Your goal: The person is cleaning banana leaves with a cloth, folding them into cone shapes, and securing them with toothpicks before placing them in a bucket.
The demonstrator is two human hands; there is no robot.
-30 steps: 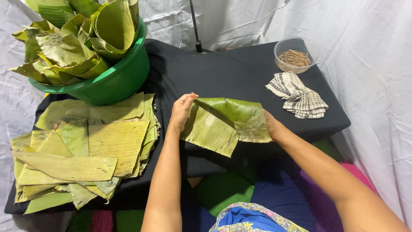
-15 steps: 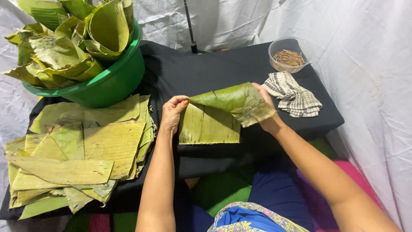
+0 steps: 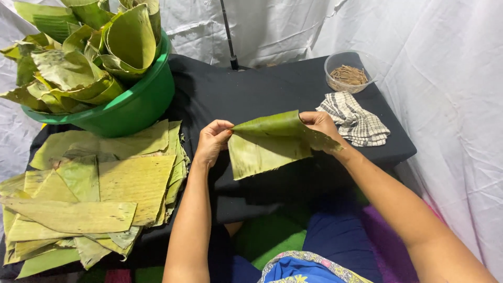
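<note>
Banana leaf (image 3: 272, 142) is pinched by left hand (image 3: 212, 141) and right hand (image 3: 320, 124) above the black table (image 3: 251, 89).

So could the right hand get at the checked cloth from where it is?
Probably yes: the right hand sits just beside the checked cloth with nothing between them, but it is holding the folded leaf.

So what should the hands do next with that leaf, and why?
Probably keep wrapping the right hand's edge around toward the left hand. The banana leaf is only half curled, with its lower flap hanging open, while the left hand pinches the pointed corner. The cones in the green tub look fully rolled.
</note>
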